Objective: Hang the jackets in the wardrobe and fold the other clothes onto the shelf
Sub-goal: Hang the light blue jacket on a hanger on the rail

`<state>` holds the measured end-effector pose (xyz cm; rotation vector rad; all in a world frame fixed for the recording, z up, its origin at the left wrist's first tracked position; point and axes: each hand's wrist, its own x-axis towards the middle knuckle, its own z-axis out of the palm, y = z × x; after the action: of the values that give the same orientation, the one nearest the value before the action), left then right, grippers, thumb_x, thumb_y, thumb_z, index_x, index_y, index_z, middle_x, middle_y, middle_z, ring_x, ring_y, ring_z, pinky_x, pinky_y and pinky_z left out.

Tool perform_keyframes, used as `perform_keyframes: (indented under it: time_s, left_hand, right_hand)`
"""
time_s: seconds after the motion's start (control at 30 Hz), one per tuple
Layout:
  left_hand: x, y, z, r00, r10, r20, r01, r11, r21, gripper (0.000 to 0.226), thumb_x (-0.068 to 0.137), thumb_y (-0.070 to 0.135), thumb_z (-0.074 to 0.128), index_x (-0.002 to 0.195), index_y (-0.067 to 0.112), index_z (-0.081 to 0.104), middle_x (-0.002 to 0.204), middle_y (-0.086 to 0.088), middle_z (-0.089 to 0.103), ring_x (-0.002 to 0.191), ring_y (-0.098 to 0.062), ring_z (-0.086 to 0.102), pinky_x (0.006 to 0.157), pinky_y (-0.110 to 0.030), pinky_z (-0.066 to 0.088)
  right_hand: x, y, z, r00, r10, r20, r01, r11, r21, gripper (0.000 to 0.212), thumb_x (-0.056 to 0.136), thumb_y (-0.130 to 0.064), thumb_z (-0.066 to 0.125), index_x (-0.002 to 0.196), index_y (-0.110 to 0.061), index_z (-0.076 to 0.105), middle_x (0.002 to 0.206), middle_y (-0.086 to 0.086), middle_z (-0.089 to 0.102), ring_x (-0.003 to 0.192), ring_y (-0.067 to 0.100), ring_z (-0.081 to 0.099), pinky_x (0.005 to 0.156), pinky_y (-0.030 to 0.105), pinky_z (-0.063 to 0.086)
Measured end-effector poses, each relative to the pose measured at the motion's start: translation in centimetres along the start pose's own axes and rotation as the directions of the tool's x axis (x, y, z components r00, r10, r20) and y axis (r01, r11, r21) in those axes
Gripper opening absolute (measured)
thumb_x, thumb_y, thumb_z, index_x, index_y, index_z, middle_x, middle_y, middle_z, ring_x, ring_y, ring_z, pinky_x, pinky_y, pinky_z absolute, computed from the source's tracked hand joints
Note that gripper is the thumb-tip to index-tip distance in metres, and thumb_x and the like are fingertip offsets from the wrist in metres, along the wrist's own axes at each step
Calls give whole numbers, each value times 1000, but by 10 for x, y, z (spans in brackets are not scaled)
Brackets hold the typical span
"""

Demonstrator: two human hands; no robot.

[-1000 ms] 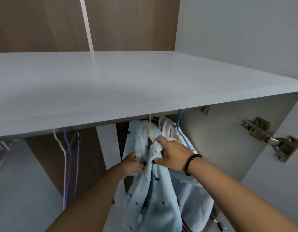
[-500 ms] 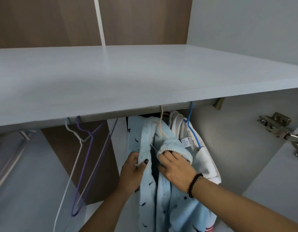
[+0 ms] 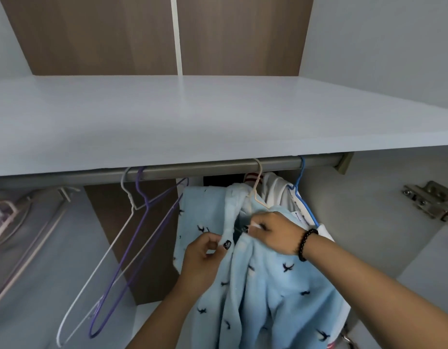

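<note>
A light blue fleece jacket [image 3: 273,285] with small dark bird prints hangs on a beige hanger [image 3: 257,190] from the wardrobe rail [image 3: 192,170]. My left hand [image 3: 205,255] pinches the jacket's left front edge. My right hand [image 3: 275,233] grips the right front edge near the collar. Behind it, a white garment [image 3: 280,190] hangs on a blue hanger [image 3: 302,195]. The pale shelf [image 3: 192,117] above the rail is bare.
A white hanger [image 3: 104,260] and a purple hanger [image 3: 132,260] hang bare on the rail to the left. More pale hangers [image 3: 6,217] show at the far left. A metal door hinge [image 3: 429,200] sits at the right.
The view has dropped, showing more of the rail and hangers. Both hands have shifted along the jacket's front edges and pulled them closer together below the collar.
</note>
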<state>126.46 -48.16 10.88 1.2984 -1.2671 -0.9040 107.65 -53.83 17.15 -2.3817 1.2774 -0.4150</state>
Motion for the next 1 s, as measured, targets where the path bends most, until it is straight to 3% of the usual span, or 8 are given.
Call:
perform_keyframes:
  time_s: [0.1,0.23,0.4,0.53,0.67,0.8,0.9,1.0]
  left_hand:
    - [-6,5,-1,994,-45,96,52,996,-75,5,90,-7,58,93,-3,57,82,-13,57,77,-18,52,73,-22,44]
    - [-8,10,-4,978,-167,127,199,929,-312,25,93,-10,42,101,8,58,92,-6,67,86,-19,60,81,-33,48]
    - [2,9,-6,969,-216,-123,182,953,-244,23,95,6,40,92,16,62,87,-7,64,78,-20,57,72,-32,45]
    - [1,2,-6,973,-229,-10,224,957,-187,23,95,7,49,92,18,68,87,-1,69,80,-15,62,75,-28,49]
    - [-5,-10,-8,957,-241,163,254,965,-63,18,94,12,59,85,-2,65,70,-4,56,69,-17,50,64,-26,41]
    - [-8,-15,-18,966,-204,159,205,979,6,22,93,15,61,75,3,60,56,11,50,54,-4,43,52,-13,36]
    - [-9,-25,-29,979,-194,68,185,975,124,26,94,15,58,69,13,55,56,10,47,51,-2,39,49,-13,32]
    - [-16,-32,-35,983,-164,77,144,965,218,25,94,18,60,74,4,55,64,3,50,60,-7,42,56,-18,33]
  right_hand:
    - [1,2,-6,996,93,0,-93,995,48,31,97,-30,50,70,-15,46,61,-5,45,57,8,42,56,20,35]
    - [-5,4,-7,997,80,11,-81,991,102,28,94,-27,55,68,-22,47,63,-10,48,56,2,42,57,14,36]
    - [-10,5,-5,994,85,67,-90,993,75,14,94,-24,56,96,-20,69,91,-16,64,86,6,59,76,11,43]
    - [-13,3,-5,987,103,123,-85,986,-143,20,83,-35,68,101,-26,70,100,-11,67,95,8,58,86,20,46]
    - [-16,1,-1,977,149,155,-82,925,-370,26,79,-35,71,98,-18,71,93,1,67,91,19,59,83,31,50]
    - [-20,1,-5,984,143,110,-103,946,-307,25,81,-46,68,93,-25,70,75,-11,59,77,10,51,76,22,45]
    - [-23,-1,-8,985,139,104,-113,969,-219,21,82,-50,66,85,-28,67,70,-15,57,71,0,51,66,6,36]
    - [-24,-2,-5,979,160,129,-139,977,-159,24,83,-52,62,73,-31,57,73,-12,57,74,3,52,69,14,38]
